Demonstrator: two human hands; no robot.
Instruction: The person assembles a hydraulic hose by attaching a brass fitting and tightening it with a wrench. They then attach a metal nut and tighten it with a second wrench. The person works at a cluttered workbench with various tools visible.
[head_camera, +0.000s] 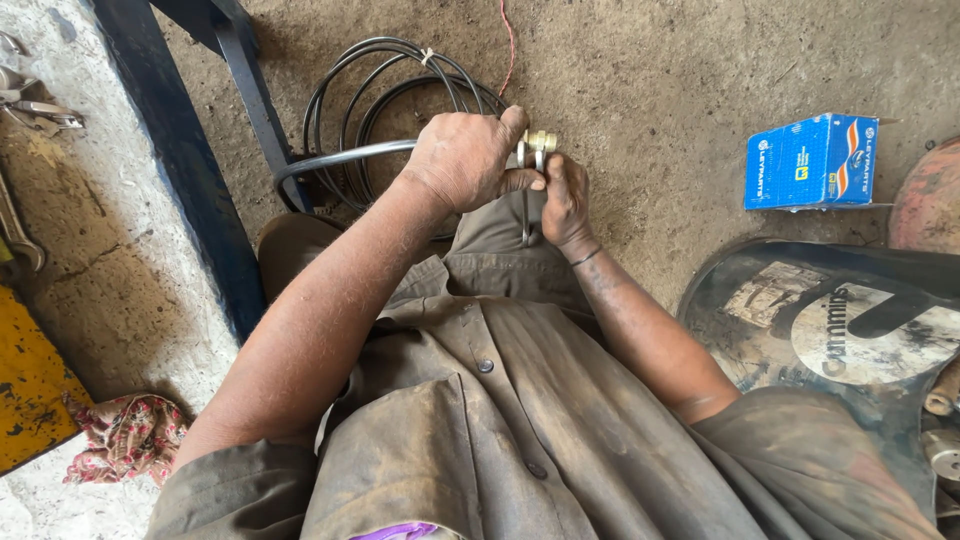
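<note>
Brass fitting (541, 140) on the end of a black hose (340, 157) sits pinched between both hands above the dirt floor (650, 80). The left hand (465, 160) clamps the hose end; the right hand (565, 195) fingers a small spanner (527, 190). Tightening seems underway; turning needs a steady hold.

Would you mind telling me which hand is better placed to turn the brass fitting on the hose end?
Probably the right hand: its fingers sit at the brass fitting, while the left hand grips the hose.

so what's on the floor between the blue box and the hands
In the head view, only bare dusty concrete floor lies between the blue box and the right hand; nothing else sits there.
</note>
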